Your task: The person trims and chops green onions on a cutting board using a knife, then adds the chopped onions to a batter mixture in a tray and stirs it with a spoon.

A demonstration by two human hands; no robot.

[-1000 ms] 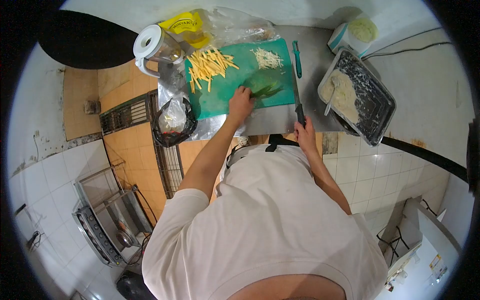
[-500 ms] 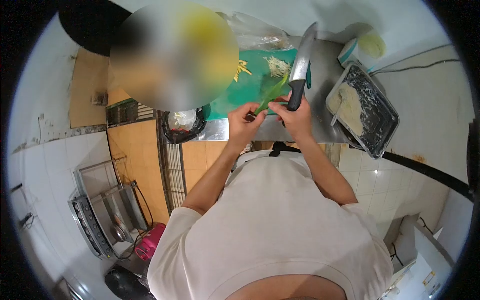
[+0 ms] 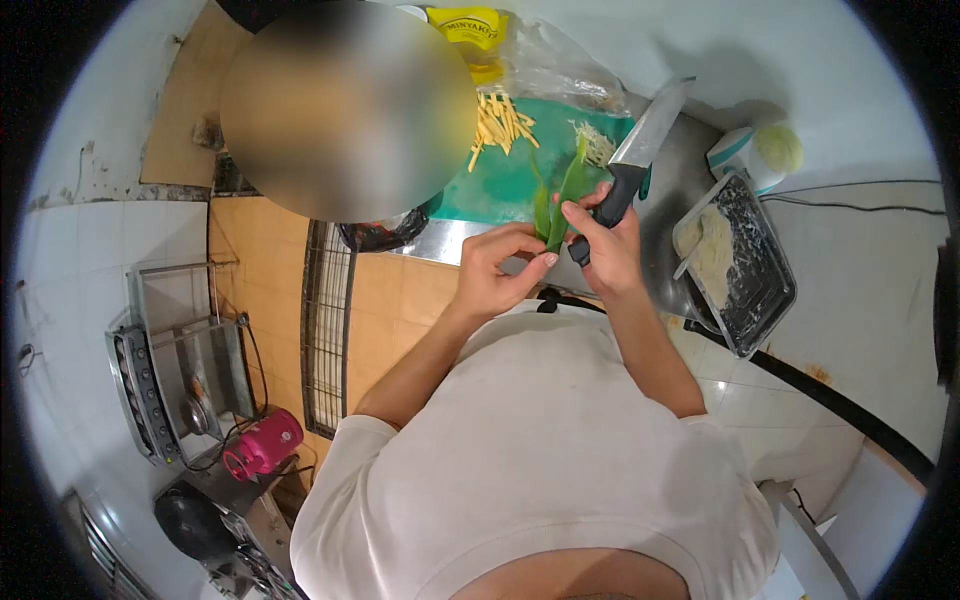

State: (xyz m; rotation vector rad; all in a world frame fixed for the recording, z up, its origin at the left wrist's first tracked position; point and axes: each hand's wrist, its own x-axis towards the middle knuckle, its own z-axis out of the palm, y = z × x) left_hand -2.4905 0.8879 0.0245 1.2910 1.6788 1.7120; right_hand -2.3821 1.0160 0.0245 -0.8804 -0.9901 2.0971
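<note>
My left hand (image 3: 503,265) pinches the lower end of some long green leaves (image 3: 568,195) in front of the green cutting board (image 3: 490,192). My right hand (image 3: 608,240) is closed round the black handle of a large knife (image 3: 650,130), its blade pointing up and to the right. The thumb of that hand also touches the leaves. Yellow strips (image 3: 500,128) lie on the board's left part, and thin pale shreds (image 3: 597,146) are at its upper right, partly behind the leaves and knife.
On the right stands a black tray (image 3: 758,290) with pale batter and a spoon. A white container (image 3: 735,158) is behind it. Plastic bags and a yellow packet (image 3: 468,30) lie beyond the board. A blurred disc covers the upper left.
Both hands first came together off the board, lifting the green leaves and the knife. Since then the leaves have spread apart between my hands, and the view has shifted.
</note>
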